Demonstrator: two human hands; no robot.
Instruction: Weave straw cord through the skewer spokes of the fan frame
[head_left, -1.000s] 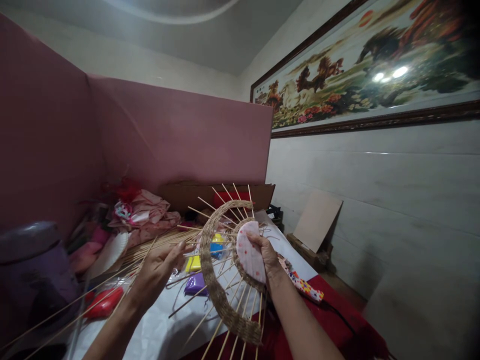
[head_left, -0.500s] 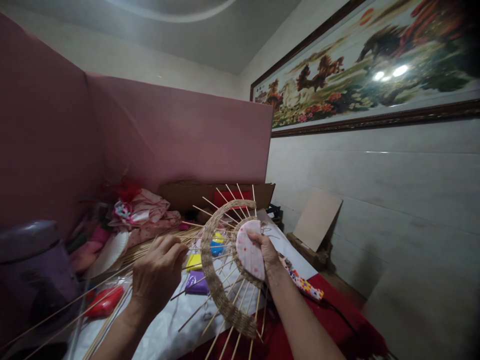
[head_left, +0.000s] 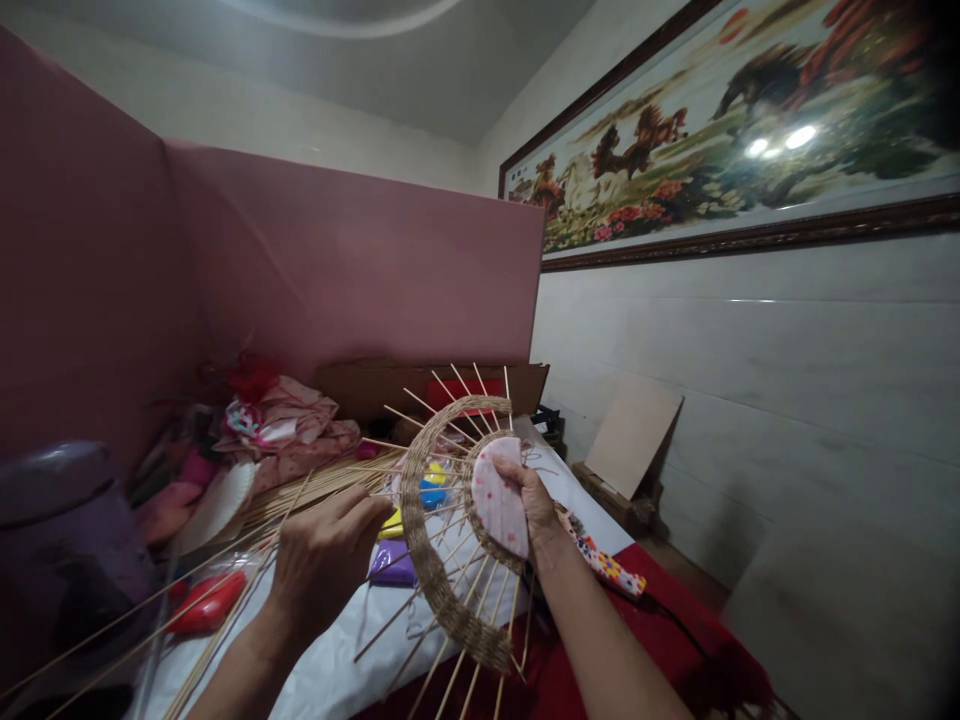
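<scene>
A half-round woven piece [head_left: 426,545] has thin sticks fanning out from a white, red-dotted half disc [head_left: 499,505]. My right hand [head_left: 534,500] grips that disc at its straight edge, thumb on top. At the left rim of the weave, my left hand [head_left: 330,545] has its fingers pressed together by the stick ends; whatever lies between the fingertips is too small to make out. The sticks spread to the left, up and down past the woven band.
Loose sticks [head_left: 330,485], a red packet [head_left: 208,603], a purple packet [head_left: 393,565] and pink cloth [head_left: 300,425] lie on the left. A purple container [head_left: 67,560] stands far left; a cardboard piece [head_left: 634,435] leans at right.
My left hand has moved slightly right, closer to the woven rim. My right hand keeps its grip on the disc, nearly in the same place.
</scene>
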